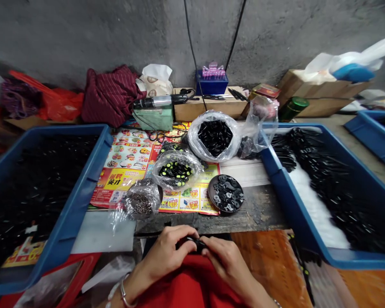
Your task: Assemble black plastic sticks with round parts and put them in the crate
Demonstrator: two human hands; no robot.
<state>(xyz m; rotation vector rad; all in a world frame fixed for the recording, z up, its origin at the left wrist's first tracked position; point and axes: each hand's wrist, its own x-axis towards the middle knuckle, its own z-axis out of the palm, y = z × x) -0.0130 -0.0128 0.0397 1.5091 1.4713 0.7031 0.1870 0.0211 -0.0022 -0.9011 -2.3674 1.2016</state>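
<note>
Right now, the left hand (pixel 176 248) is pinching a small black piece (pixel 197 244) between thumb and fingers, and the right hand (pixel 223 252) is gripping its other end. The 2 hands are holding it at the near edge of the worktop (pixel 256 220), above a red cloth (pixel 192 278). Beyond them, 3 open plastic bags are sitting on printed flyers (pixel 128 171): 1 is holding small metal parts (pixel 141 203), 1 yellow-green-tipped black pieces (pixel 176 171), 1 glossy black pieces (pixel 214 137). A round dish (pixel 226 210) is holding flat dark parts, and blue trays (pixel 332 256) are flanking everything.
</note>
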